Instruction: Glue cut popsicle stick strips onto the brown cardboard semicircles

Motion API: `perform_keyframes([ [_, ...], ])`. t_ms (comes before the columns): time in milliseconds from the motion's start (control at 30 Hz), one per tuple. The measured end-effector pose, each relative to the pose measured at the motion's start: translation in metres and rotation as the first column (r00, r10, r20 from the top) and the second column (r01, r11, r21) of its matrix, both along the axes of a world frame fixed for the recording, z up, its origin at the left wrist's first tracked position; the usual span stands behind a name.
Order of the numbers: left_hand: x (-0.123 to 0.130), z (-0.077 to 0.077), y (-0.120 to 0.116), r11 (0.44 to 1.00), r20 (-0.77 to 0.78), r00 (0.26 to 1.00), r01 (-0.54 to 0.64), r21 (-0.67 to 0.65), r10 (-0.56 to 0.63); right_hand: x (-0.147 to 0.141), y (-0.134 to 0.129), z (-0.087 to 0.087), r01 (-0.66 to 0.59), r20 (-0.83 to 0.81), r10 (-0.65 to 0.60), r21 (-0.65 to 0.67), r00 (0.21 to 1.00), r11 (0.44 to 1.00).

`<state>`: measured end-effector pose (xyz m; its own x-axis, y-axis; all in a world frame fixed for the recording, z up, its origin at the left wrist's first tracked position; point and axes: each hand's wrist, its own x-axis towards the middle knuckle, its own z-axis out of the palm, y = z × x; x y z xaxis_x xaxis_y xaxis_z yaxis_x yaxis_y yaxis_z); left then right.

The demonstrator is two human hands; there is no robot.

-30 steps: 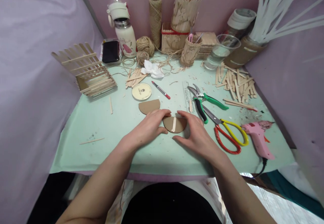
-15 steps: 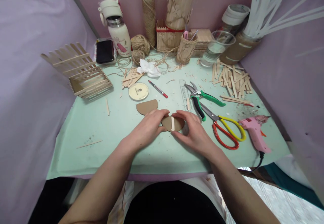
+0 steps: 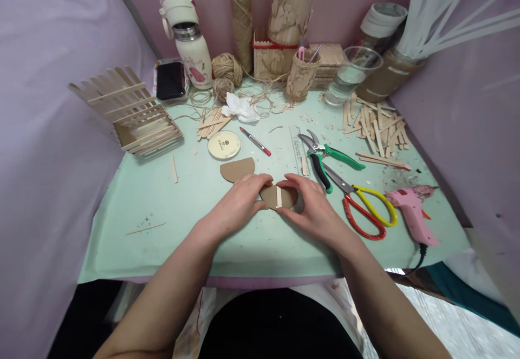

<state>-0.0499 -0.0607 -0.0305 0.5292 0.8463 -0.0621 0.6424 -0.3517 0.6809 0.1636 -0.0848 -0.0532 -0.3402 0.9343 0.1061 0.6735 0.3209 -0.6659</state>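
Two bare hands of mine are working close together near the front of the pale green table cover (image 3: pixel 195 250). With my left hand (image 3: pixel 244 199) I am gripping the left end of a small brown cardboard piece (image 3: pixel 270 197); my thumb and fingers are curving apart, only part-way open, and taking its edge between them. With my right hand (image 3: pixel 311 202) I am doing much the same at the other end, the thumb pressing by the near edge and the fingertips bending over the far one. The piece is sitting low between my palms, its rounded side facing me, and a pale wooden strip (image 3: pixel 279 197) is running across its middle from the far edge to the near one.

Just beyond my left hand, a half-round cardboard (image 3: pixel 238 170) is lying flat. Behind that, a round lid (image 3: pixel 223 145) is resting near a red-capped pen (image 3: pixel 255 141). To the right of my right hand, green-handled pruners (image 3: pixel 320 150) are lying beside a clear ruler (image 3: pixel 296 145), while scissors (image 3: pixel 340 180) with red and yellow handles are pointing away from me. A pink glue gun (image 3: pixel 414 213) is lying farther right, and a heap of wooden sticks (image 3: pixel 377 129) is spreading out behind it. On the far left, a slatted stick frame (image 3: pixel 148 131) is standing.
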Motion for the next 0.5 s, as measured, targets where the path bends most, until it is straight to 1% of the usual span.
perform_keyframes([
  [333, 0.0012, -0.0009, 0.0009, 1.000, 0.004, 1.000, -0.012, 0.002, 0.012, -0.0027, 0.0021, 0.0069, -0.024, 0.053, 0.024, -0.009, 0.998, 1.000],
  [433, 0.0009, -0.0018, 0.0007, 1.000, 0.011, 1.000, -0.014, 0.004, 0.014, -0.0001, -0.0021, 0.0067, -0.045, 0.028, 0.044, 0.059, 0.999, 0.997],
  [500, 0.0008, -0.0029, 0.0005, 1.000, 0.016, 1.000, -0.013, 0.009, 0.013, 0.0029, -0.0068, 0.0066, -0.049, 0.012, 0.048, 0.158, 0.999, 0.986],
])
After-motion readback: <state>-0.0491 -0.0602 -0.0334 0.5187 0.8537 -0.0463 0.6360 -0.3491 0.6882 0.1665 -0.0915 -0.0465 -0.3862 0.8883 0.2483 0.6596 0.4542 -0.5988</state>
